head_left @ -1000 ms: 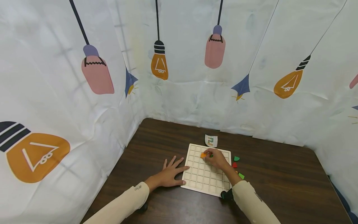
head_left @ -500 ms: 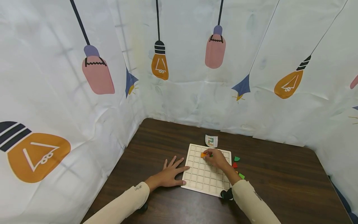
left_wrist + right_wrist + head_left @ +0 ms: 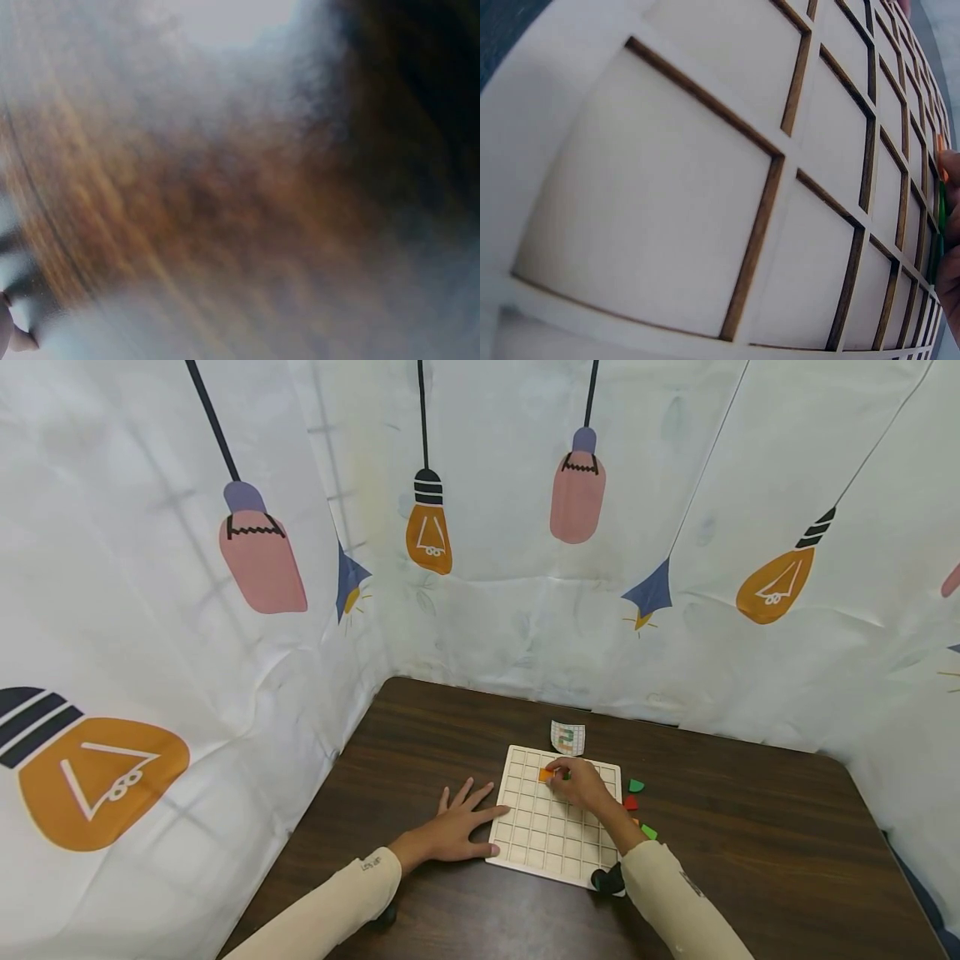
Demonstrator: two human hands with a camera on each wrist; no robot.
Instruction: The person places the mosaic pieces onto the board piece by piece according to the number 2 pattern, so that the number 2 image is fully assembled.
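A pale wooden grid board (image 3: 536, 827) lies on the brown table. At its upper part, an orange piece (image 3: 545, 774) sits over a grid square, and the curled fingertips of my right hand (image 3: 581, 787) pinch its right edge. Under those fingers a bit of a green piece (image 3: 567, 777) shows; the rest is hidden. Orange and green also appear beside the fingers at the right edge of the right wrist view. My left hand (image 3: 453, 832) lies flat with fingers spread, its thumb and index fingertip on the board's left edge. The left wrist view is mostly blurred.
Right of the board lie a dark green rounded piece (image 3: 636, 785), a red piece (image 3: 631, 803) and a light green piece (image 3: 648, 832), plus a sliver of orange. A small paper card with a coloured grid pattern (image 3: 567, 737) lies behind the board. White printed cloth surrounds the table (image 3: 757, 827).
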